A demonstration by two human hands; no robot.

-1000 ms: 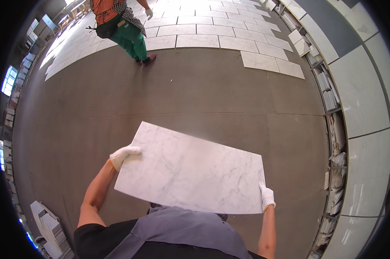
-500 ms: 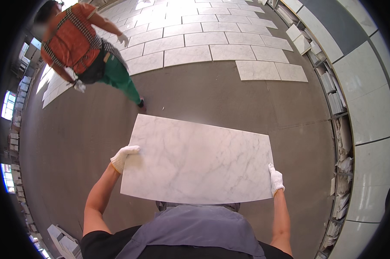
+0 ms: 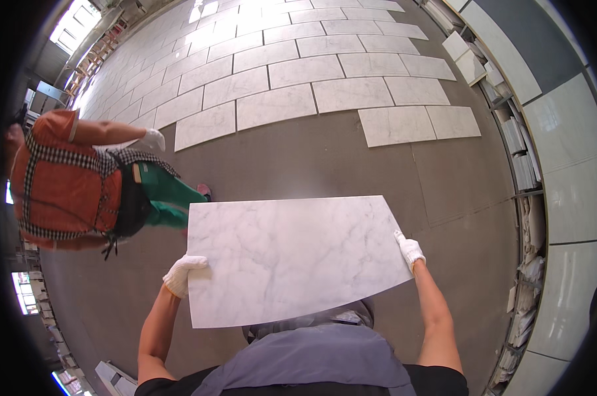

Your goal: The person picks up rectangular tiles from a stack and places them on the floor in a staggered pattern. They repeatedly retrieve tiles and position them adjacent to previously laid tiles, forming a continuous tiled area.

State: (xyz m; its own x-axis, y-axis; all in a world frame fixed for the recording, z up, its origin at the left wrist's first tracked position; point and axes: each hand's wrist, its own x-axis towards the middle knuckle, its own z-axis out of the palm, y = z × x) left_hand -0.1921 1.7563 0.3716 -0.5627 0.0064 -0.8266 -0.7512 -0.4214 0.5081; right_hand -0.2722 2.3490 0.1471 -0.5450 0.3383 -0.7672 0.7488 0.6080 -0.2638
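Observation:
A large white marble slab (image 3: 292, 257) with grey veins is held in front of me by its two short sides. My left hand (image 3: 185, 274), in a white knit glove, grips its left edge with the thumb on the upper face and the fingers hidden beneath. On the right edge, my gloved right hand (image 3: 410, 252) holds it the same way, thumb along the rim. The slab is off the floor, just ahead of my grey apron (image 3: 305, 360). Beyond it, rows of similar marble slabs (image 3: 302, 69) lie on the floor with narrow gaps between them.
A co-worker (image 3: 74, 185) in an orange top and green trousers is close on the left. Two slabs (image 3: 397, 127) project nearer than their rows at the right. Along the right side runs a rack (image 3: 526, 191) packed with sheets. Bare brown floor (image 3: 285, 158) lies between me and the rows.
The slab has turned slightly in my hands, its far left corner coming nearer me and its right side moving away. The co-worker has come closer on the left, leaning over. My view has shifted somewhat.

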